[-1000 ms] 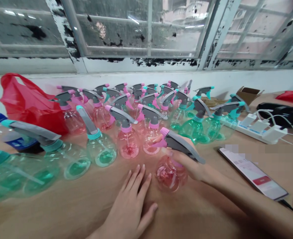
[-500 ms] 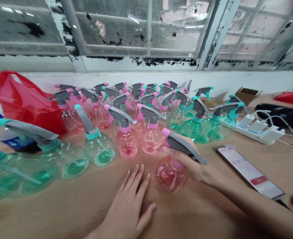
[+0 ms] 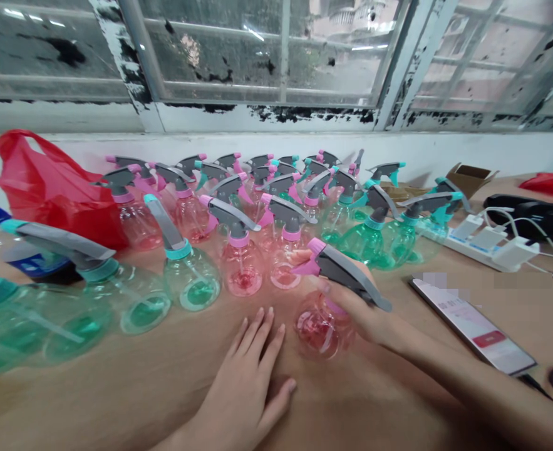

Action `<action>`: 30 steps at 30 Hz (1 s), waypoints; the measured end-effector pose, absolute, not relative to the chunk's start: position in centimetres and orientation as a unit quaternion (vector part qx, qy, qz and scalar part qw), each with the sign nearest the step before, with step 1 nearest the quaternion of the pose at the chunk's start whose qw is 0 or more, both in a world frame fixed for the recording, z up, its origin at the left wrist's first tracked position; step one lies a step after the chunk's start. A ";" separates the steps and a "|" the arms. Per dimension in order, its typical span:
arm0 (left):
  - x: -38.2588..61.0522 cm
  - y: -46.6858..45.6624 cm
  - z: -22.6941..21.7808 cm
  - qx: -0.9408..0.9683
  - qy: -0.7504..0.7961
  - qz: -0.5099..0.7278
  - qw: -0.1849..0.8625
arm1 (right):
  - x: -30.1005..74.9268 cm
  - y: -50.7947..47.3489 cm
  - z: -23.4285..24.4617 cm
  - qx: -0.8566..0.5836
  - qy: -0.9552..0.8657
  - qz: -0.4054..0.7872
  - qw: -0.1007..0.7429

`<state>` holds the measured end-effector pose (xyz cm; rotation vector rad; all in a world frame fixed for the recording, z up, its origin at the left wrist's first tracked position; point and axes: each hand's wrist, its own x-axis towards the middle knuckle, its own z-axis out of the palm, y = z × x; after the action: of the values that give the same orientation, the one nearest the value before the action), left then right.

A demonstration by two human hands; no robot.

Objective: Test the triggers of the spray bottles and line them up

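The person's right hand point(image 3: 351, 304) grips a pink-tinted trigger spray bottle point(image 3: 318, 332) about its neck, just below the gray sprayer head with its pink nozzle. This bottle stands in the front middle of the wooden table point(image 3: 130, 401), to the right of the left hand point(image 3: 250, 376); its base appears to rest on the tabletop, though blur and the wide angle make that contact hard to confirm. The left hand holds nothing and lies palm down on the wood, fingers slightly spread and thumb out toward the gripped bottle without reaching it. Just behind the hands stand two more pink spray bottles point(image 3: 242, 272), with a green spray bottle point(image 3: 192, 282) at their left and others crowded behind them up to the white wall point(image 3: 515, 147) under the window point(image 3: 238, 56). A red plastic bag point(image 3: 64, 200) sits at the left rear. On the right, a smartphone point(image 3: 473, 326) lies screen up beyond the right forearm, and a white power strip point(image 3: 473, 247) with plugged-in chargers lies behind it.
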<state>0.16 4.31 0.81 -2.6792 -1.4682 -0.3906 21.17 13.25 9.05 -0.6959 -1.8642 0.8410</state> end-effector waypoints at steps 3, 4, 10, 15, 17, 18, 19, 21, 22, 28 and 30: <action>0.2 4.3 0.9 -0.869 -0.479 -0.120 0.029 | 21.3 13.3 8.9 -0.287 -0.758 0.352 0.468; 0.2 4.3 0.9 -0.869 -0.479 -0.118 0.032 | 21.3 13.3 8.9 -0.285 -0.758 0.355 0.468; 0.3 4.5 1.0 -0.872 -0.471 -0.121 0.044 | 21.3 13.4 9.0 -0.275 -0.765 0.344 0.470; 0.2 4.4 0.9 -0.875 -0.468 -0.120 0.044 | 21.5 13.3 9.1 -0.284 -0.768 0.353 0.452; 0.2 4.4 0.9 -0.875 -0.468 -0.115 0.052 | 21.5 13.3 9.2 -0.280 -0.767 0.364 0.449; 0.2 4.4 0.8 -0.875 -0.468 -0.114 0.055 | 21.4 13.3 9.3 -0.276 -0.766 0.367 0.448; 0.2 4.4 0.8 -0.875 -0.468 -0.114 0.057 | 21.3 13.3 9.4 -0.275 -0.767 0.368 0.449; 0.2 4.5 0.7 -0.874 -0.468 -0.120 0.052 | 21.2 13.3 9.7 -0.280 -0.767 0.360 0.452; 0.1 4.5 0.7 -0.874 -0.467 -0.123 0.046 | 21.1 13.2 9.8 -0.284 -0.767 0.353 0.455; 0.0 4.5 0.8 -0.875 -0.467 -0.120 0.041 | 21.2 13.2 9.6 -0.275 -0.771 0.328 0.472; -0.1 4.5 0.8 -0.875 -0.467 -0.123 0.041 | 21.2 13.3 9.5 -0.271 -0.768 0.331 0.477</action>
<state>-0.06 4.49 0.80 -2.6789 -1.4294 -0.3767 21.18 13.25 9.51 -0.6616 -1.8766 0.8092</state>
